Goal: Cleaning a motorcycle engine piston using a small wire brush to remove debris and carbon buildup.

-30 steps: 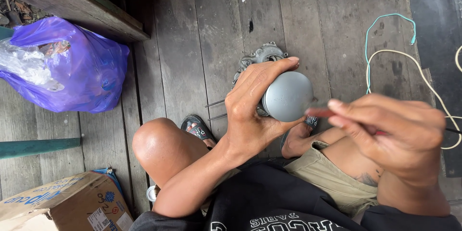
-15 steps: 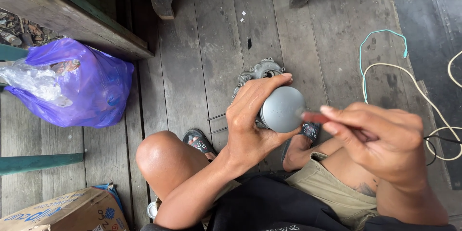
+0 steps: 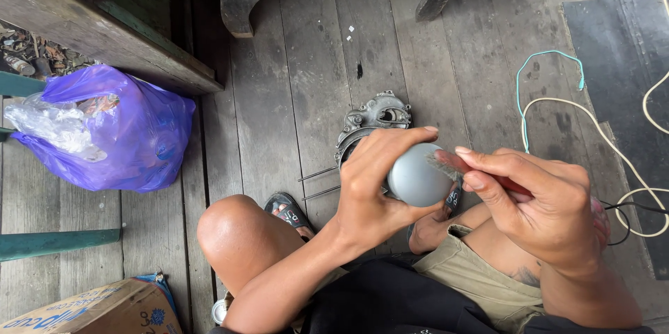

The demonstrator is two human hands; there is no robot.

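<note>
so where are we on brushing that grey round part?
Done: hard to judge; the grey round part looks smooth where it shows. In hand: left hand grips it, right hand holds a red-handled brush with its bristles against the surface. Left: the metal housing lies untouched on the floorboards.

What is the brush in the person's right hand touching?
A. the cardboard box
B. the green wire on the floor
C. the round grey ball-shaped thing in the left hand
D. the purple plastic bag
C: the bristles of the small red-handled brush held by the right hand rest on the smooth grey rounded part that the left hand grips, far from the bag, box and wire.
</note>
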